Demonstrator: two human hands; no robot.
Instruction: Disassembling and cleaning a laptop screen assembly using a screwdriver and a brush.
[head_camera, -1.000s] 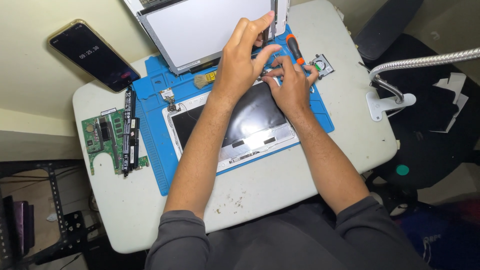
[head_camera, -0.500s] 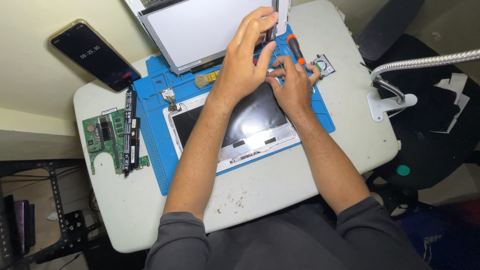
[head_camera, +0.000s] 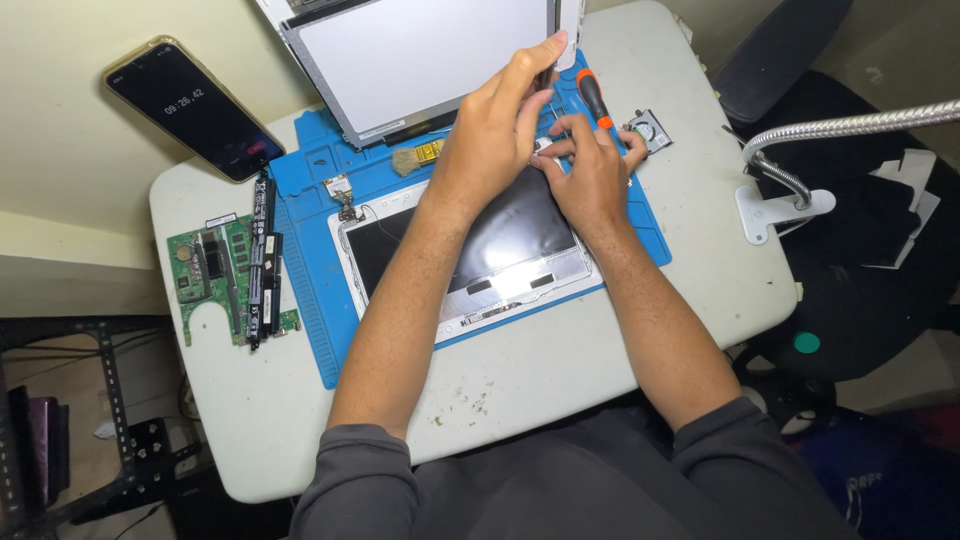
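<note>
An opened laptop lid shell (head_camera: 470, 290) with a dark inner face lies on a blue work mat (head_camera: 310, 300). A white display panel (head_camera: 420, 55) leans at the mat's far edge. My left hand (head_camera: 490, 135) reaches over the shell, and its fingertips pinch the panel's lower right corner. My right hand (head_camera: 592, 175) sits right beside it at the shell's far right corner, fingers closed around the shaft of an orange-and-black screwdriver (head_camera: 592, 97) whose handle points away from me. What lies under the fingertips is hidden.
A phone (head_camera: 195, 105) with a lit screen lies at the far left. A green circuit board (head_camera: 205, 275) and a black strip (head_camera: 265, 255) lie left of the mat. On the mat are a small brush (head_camera: 415, 157) and a hinge part (head_camera: 342, 192). A small fan (head_camera: 650, 128) and a gooseneck lamp base (head_camera: 775, 210) sit at the right.
Almost nothing: both hands stay at the shell's far right corner, with only slight shifts of the fingers.
</note>
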